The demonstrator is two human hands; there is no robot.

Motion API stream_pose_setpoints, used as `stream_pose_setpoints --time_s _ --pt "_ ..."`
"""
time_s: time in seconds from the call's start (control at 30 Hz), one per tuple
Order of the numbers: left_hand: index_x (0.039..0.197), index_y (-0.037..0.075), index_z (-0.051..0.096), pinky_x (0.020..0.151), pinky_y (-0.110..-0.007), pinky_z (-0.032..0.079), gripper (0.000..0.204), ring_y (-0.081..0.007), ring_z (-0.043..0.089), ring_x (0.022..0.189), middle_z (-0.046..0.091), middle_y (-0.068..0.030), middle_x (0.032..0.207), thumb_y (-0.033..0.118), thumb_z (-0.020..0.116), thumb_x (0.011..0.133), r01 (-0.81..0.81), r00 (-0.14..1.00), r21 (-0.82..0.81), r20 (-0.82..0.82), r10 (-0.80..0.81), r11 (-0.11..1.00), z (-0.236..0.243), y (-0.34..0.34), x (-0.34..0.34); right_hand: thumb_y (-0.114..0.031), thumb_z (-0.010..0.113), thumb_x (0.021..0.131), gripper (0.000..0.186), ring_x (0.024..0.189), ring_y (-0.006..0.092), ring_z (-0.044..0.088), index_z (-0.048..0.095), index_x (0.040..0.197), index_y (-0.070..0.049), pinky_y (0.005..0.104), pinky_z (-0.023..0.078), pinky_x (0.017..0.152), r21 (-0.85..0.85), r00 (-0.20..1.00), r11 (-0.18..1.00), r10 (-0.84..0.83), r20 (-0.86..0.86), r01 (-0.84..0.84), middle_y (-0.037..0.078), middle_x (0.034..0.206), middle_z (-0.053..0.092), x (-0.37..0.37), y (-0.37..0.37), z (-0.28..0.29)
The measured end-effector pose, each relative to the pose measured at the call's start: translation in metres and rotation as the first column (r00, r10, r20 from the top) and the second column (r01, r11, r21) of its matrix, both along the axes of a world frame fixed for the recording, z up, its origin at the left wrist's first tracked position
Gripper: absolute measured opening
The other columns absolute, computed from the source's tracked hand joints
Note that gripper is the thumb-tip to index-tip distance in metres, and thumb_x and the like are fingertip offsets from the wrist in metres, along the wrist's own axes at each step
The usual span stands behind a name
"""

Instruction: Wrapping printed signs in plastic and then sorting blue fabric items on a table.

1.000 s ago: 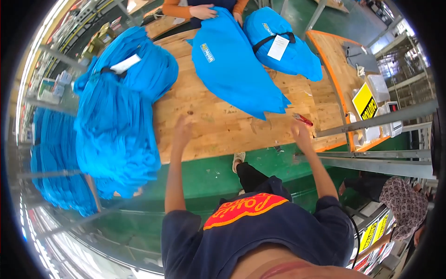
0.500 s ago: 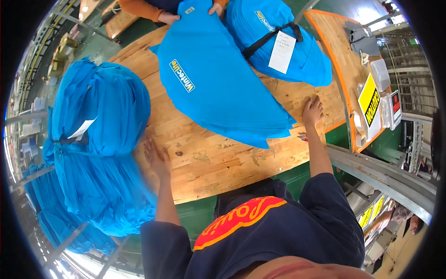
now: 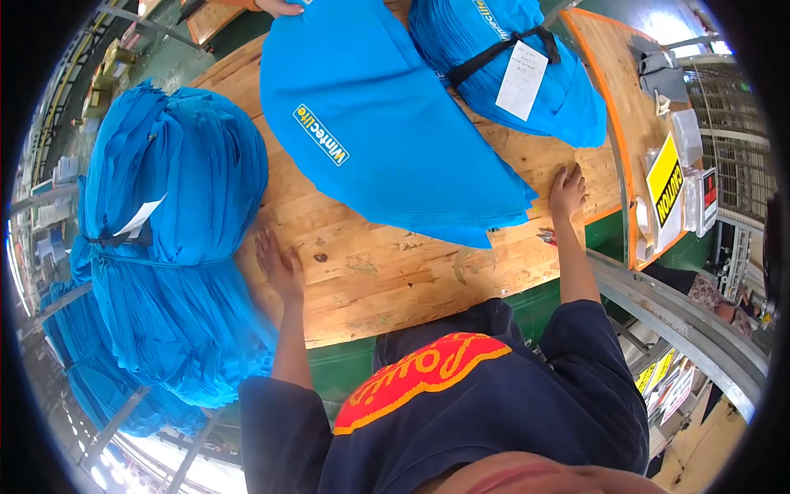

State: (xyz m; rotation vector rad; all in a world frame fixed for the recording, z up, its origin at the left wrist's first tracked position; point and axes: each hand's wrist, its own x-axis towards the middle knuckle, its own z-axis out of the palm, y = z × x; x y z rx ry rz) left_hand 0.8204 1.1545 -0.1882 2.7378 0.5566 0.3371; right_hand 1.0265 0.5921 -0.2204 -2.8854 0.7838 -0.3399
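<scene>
My left hand [image 3: 281, 265] lies on the wooden table [image 3: 374, 284], fingers spread, beside a large tied bundle of blue fabric [image 3: 177, 181]. Farther right, my right hand [image 3: 567, 194] also rests on the tabletop with its fingers apart and nothing in it. Between and beyond my hands is a fanned stack of blue fabric panels [image 3: 403, 156] with a printed logo patch. A co-worker's hand [image 3: 280, 7] touches its far edge. Behind it to the right sits another blue bundle [image 3: 572, 103], bound with a black strap [image 3: 485, 62] and bearing a white paper tag [image 3: 522, 81].
Near my right hand lies a small red-handled tool [image 3: 547, 237]. A second, orange-edged table [image 3: 605, 53] on the right carries a yellow-and-black sign [image 3: 665, 183] and grey cloth [image 3: 661, 74]. A metal rail [image 3: 683, 300] runs along the right. More blue fabric [image 3: 115, 370] hangs at left.
The view has shifted slightly. The co-worker's hands have moved toward the upper edge, and only one now shows. My hands stay flat on the table.
</scene>
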Motion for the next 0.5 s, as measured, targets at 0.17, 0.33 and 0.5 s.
stream_pose_setpoints --time_s 0.17,0.33,0.5 --pt "0.137 0.008 0.04 0.111 -0.044 0.016 0.052 -0.03 0.024 0.137 0.033 -0.0116 0.145 0.021 0.049 0.087 0.005 1.0 -0.018 -0.007 -0.005 1.0 0.002 -0.0025 0.002 -0.048 0.037 0.091 0.053 0.114 0.0315 0.047 0.042 0.134 -0.017 0.0498 0.033 0.093 0.006 1.0 1.0 0.004 0.011 -0.004 0.01 0.123 0.051 -0.0008 -0.0053 -0.0042" --pt "0.138 0.008 0.039 0.112 -0.045 0.015 0.053 -0.0302 0.023 0.138 0.033 -0.0117 0.146 0.024 0.048 0.088 -0.003 1.0 -0.023 -0.008 0.003 1.0 0.0015 -0.0014 0.0012 -0.048 0.037 0.09 0.054 0.113 0.031 0.047 0.042 0.133 -0.016 0.0498 0.033 0.092 0.009 1.0 1.0 0.009 0.015 -0.009 0.01 0.123 0.052 0.0012 -0.0037 -0.004" --pt "0.138 0.007 0.038 0.111 -0.046 0.015 0.053 -0.0313 0.024 0.137 0.033 -0.0121 0.146 0.026 0.047 0.089 -0.002 1.0 -0.017 -0.013 0.002 1.0 -0.0001 -0.0015 0.0029 -0.047 0.038 0.09 0.054 0.112 0.0305 0.048 0.042 0.134 -0.016 0.0493 0.034 0.089 -0.023 1.0 1.0 0.017 0.017 -0.016 0.009 0.122 0.052 0.0008 -0.0073 -0.0082"
